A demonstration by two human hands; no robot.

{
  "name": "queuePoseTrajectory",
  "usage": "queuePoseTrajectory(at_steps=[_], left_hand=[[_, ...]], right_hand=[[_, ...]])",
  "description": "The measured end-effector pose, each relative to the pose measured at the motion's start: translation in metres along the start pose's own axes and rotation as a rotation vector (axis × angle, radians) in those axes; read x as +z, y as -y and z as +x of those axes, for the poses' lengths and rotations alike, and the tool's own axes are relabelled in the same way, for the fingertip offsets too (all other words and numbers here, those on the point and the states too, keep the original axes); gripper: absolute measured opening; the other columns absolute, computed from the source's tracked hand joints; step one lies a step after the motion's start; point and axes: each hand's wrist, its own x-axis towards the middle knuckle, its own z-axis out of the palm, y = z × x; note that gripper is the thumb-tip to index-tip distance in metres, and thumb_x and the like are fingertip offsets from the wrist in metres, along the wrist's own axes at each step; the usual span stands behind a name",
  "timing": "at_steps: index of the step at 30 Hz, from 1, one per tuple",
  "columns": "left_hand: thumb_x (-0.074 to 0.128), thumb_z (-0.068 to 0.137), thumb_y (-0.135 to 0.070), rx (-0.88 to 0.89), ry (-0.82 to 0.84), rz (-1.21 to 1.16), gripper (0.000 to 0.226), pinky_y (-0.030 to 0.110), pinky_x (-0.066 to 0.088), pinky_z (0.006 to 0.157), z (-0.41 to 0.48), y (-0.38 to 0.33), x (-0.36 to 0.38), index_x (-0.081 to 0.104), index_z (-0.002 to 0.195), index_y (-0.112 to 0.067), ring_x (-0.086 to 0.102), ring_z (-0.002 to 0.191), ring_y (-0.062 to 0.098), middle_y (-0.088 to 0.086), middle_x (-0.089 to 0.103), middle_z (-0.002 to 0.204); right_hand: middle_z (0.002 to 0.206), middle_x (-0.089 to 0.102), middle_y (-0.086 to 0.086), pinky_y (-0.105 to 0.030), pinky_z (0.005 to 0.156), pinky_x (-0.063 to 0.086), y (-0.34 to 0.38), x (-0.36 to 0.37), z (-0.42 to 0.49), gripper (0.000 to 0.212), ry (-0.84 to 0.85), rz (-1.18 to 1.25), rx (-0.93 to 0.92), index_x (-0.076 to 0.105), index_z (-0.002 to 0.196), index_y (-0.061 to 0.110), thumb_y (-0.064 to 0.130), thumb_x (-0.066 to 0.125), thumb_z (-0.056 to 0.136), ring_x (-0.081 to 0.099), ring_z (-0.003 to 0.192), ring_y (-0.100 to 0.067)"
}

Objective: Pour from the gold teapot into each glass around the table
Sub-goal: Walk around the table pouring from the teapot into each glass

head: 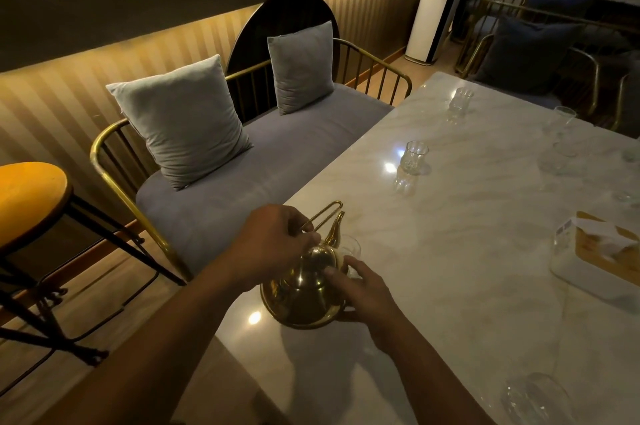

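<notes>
The gold teapot (304, 289) hangs tilted over the near left corner of the white marble table (467, 251). My left hand (273, 244) is shut on its thin gold handle. My right hand (363, 293) presses against the pot's lid and side from the right. The spout points into a clear glass (349, 249) that is partly hidden behind the pot. More clear glasses stand along the table: one at mid left (414, 157), one at the far left (460, 100), one at the far right (562, 119) and one at the near right corner (540, 397).
A white tissue box (595, 258) sits at the table's right edge. A grey bench (242, 175) with two cushions and a gold rail runs along the left side. An orange stool (31, 199) stands at far left. Dark chairs (533, 53) lie beyond the table.
</notes>
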Motion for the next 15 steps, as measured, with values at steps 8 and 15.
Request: queuePoseTrajectory(at_steps=[8, 15], left_hand=[[0.072, 0.083, -0.028, -0.024, -0.11, -0.213, 0.012, 0.034, 0.058, 0.071, 0.027, -0.021, -0.027, 0.072, 0.09, -0.019, 0.067, 0.073, 0.017, 0.0, 0.07, 0.081], [0.076, 0.079, -0.026, -0.07, -0.007, -0.428, 0.014, 0.043, 0.059, 0.073, 0.081, -0.016, -0.048, 0.074, 0.075, -0.013, 0.072, 0.069, 0.025, 0.01, 0.073, 0.071]], right_hand=[[0.131, 0.061, 0.005, -0.026, 0.089, 0.052, 0.039, 0.012, 0.014, 0.053, -0.342, -0.396, -0.252, 0.052, 0.139, 0.028, 0.053, 0.062, 0.092, 0.059, 0.116, -0.014], [0.113, 0.069, 0.014, -0.011, 0.084, 0.055, 0.101, 0.057, 0.018, 0.045, -0.229, -0.435, -0.636, 0.061, 0.124, 0.025, 0.026, 0.076, 0.082, 0.065, 0.105, -0.002]])
